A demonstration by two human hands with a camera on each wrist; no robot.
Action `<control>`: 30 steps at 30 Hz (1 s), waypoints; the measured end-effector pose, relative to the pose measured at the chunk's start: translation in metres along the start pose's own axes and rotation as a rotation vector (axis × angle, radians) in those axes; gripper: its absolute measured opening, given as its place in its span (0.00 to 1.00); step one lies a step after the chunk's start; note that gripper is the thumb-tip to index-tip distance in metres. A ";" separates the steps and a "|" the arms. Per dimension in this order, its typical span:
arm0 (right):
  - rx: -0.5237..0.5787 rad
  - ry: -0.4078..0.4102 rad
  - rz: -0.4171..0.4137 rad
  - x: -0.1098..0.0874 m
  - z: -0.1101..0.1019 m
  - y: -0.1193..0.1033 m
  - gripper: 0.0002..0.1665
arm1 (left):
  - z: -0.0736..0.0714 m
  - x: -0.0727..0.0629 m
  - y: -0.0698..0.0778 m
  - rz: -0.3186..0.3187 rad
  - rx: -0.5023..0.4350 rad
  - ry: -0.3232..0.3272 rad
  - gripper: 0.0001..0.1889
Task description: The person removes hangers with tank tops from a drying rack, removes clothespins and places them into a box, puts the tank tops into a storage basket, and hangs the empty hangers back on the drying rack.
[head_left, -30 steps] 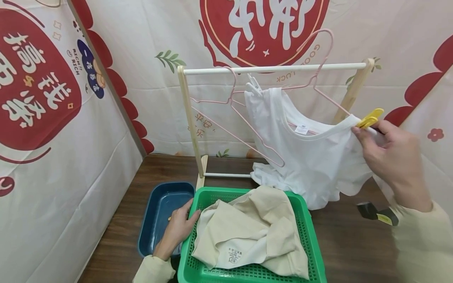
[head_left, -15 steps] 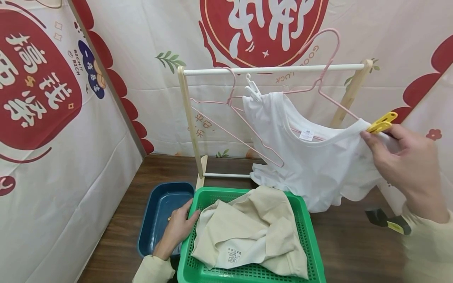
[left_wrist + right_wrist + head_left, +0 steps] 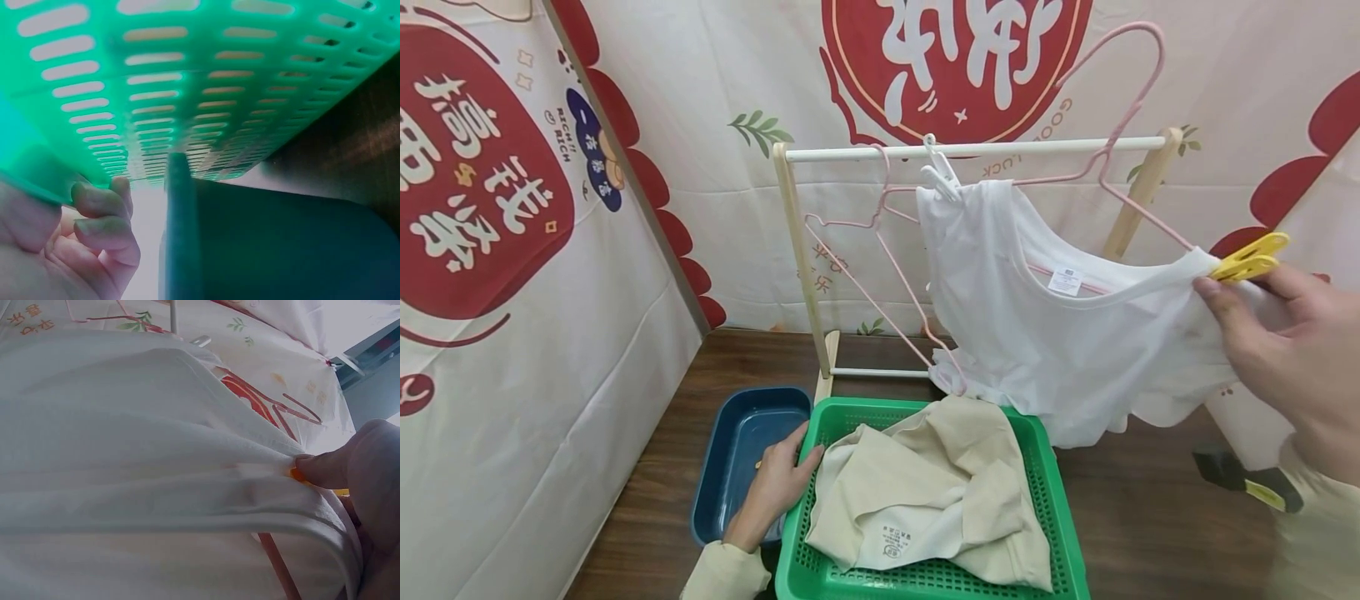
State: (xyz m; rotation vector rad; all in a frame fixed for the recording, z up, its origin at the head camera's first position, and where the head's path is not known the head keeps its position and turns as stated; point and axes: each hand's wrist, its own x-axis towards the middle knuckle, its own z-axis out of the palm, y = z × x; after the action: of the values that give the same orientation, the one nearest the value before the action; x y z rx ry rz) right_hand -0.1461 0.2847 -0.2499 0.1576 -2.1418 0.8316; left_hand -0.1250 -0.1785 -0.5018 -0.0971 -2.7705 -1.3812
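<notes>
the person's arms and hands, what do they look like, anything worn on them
The left hand and right hand are bare: no gloves, and no rings show. The left sleeve and right sleeve are long and pale cream. Below the right hand shows a dark piece with a yellow-green patch.

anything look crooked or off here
Yes: the pink hanger inside the white shirt looks tilted. In the head view, its end by the yellow clip, pinched by the right hand, sits lower than the end by the white clip. Its hook isn't seated on the white rail.
</notes>
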 end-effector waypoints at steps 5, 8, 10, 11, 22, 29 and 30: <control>0.119 -0.019 -0.086 0.001 -0.001 0.005 0.16 | 0.000 0.000 0.000 -0.005 0.004 -0.003 0.23; 0.162 -0.029 -0.096 0.001 -0.001 0.005 0.18 | -0.001 0.000 0.000 -0.007 0.009 -0.002 0.23; 0.182 -0.029 -0.095 0.001 -0.001 0.004 0.19 | -0.001 0.000 0.000 -0.006 0.012 -0.003 0.23; 0.191 -0.029 -0.098 0.001 -0.001 0.003 0.20 | -0.001 0.000 0.001 -0.008 0.014 -0.004 0.23; 0.288 -0.006 -0.117 -0.004 -0.002 -0.007 0.16 | -0.001 0.001 0.003 -0.021 0.022 -0.001 0.23; 0.241 -0.039 -0.129 -0.008 -0.007 -0.013 0.16 | -0.001 0.001 0.003 -0.021 0.012 -0.008 0.22; 0.259 -0.039 -0.142 -0.009 -0.007 -0.013 0.15 | -0.001 0.001 0.003 -0.020 0.011 -0.007 0.22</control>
State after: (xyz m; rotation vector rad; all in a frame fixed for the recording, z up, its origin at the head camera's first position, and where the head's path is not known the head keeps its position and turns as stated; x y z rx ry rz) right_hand -0.1313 0.2775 -0.2467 0.4570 -2.0254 1.0254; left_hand -0.1259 -0.1780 -0.4986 -0.0751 -2.7925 -1.3720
